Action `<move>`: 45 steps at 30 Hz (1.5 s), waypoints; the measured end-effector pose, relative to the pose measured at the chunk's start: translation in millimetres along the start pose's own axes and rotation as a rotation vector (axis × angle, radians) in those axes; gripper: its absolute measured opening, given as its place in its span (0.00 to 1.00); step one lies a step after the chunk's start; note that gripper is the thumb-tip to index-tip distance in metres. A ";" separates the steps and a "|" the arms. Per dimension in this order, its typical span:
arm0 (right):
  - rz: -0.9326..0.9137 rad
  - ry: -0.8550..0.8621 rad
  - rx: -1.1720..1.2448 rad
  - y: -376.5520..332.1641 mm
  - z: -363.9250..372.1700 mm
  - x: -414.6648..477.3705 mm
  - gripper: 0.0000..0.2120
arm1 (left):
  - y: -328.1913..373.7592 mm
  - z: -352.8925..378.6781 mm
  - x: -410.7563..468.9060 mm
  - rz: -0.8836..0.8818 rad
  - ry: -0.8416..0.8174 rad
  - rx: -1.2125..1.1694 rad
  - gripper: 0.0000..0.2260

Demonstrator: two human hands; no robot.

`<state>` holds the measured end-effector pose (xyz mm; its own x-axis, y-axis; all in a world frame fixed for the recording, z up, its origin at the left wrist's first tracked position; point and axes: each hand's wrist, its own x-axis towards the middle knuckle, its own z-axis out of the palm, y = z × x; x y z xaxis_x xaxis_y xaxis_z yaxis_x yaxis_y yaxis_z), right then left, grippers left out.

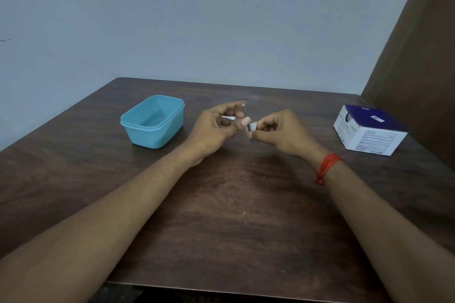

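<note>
Right of the blue tub (pixel 152 122), the left hand (pixel 216 128) pinched the thin strip (pixel 245 112) while the right hand (pixel 278 130) pinched its lower tab (pixel 253 126); peeling slowly, with both grips firm, seemed wisest.

My table (pixel 234 204) is dark brown with a wood grain. An open teal plastic tub (pixel 152 136) stands on it. Well to the right of the tub, about level with it, sits a purple-and-white cardboard box (pixel 369 131).

left hand (pixel 216 128) and right hand (pixel 278 130) pinch thin item (pixel 252 127) | teal tub (pixel 152 139) left | box (pixel 369 130) right
</note>
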<state>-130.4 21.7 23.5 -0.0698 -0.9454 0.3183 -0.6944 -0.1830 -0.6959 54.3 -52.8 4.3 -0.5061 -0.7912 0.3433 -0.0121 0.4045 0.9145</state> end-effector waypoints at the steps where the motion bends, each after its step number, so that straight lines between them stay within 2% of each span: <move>1: -0.022 -0.024 -0.052 -1.9 0.0 -1.1 0.08 | 0.6 -0.8 0.0 0.028 0.002 0.003 0.19; 5: -0.043 -0.059 -0.082 0.0 -2.6 -3.6 0.07 | 2.4 1.5 -1.0 0.090 0.020 -0.024 0.14; 10: -0.019 0.007 0.093 10.7 -11.3 2.6 0.05 | 0.0 0.1 -1.4 -0.037 0.117 -0.194 0.11; 13: 0.015 0.035 0.168 14.9 -15.9 4.5 0.04 | -3.5 -0.1 -2.2 -0.150 0.032 -0.170 0.03; 17: 0.015 0.087 0.229 17.0 -16.4 5.8 0.03 | -1.9 1.0 -2.7 -0.177 -0.037 -0.096 0.08; 20: -0.010 0.111 0.246 14.3 -13.2 6.9 0.03 | -0.1 3.0 -4.8 -0.185 -0.122 -0.068 0.06; 23: -0.038 0.174 0.222 12.8 -12.6 6.6 0.04 | -1.2 5.2 -6.2 -0.196 -0.126 -0.079 0.07; 28: -0.028 0.314 0.134 15.4 -22.0 5.3 0.05 | -2.2 2.9 -4.7 -0.201 0.006 -0.104 0.03; 36: -0.105 0.350 0.009 14.6 -11.4 4.1 0.07 | -0.4 5.1 -4.9 -0.215 0.154 -0.123 0.07; 42: -0.198 0.329 -0.162 17.2 -7.1 5.1 0.07 | 1.6 4.8 -4.1 -0.198 0.178 -0.093 0.06; 45: -0.170 0.316 -0.169 17.3 -8.2 5.2 0.07 | 2.8 4.2 -4.8 -0.195 0.162 -0.087 0.06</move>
<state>-148.7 15.8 18.3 -0.1429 -0.7709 0.6207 -0.8214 -0.2575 -0.5089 53.1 -46.0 4.3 -0.3567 -0.9162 0.1826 -0.0176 0.2021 0.9792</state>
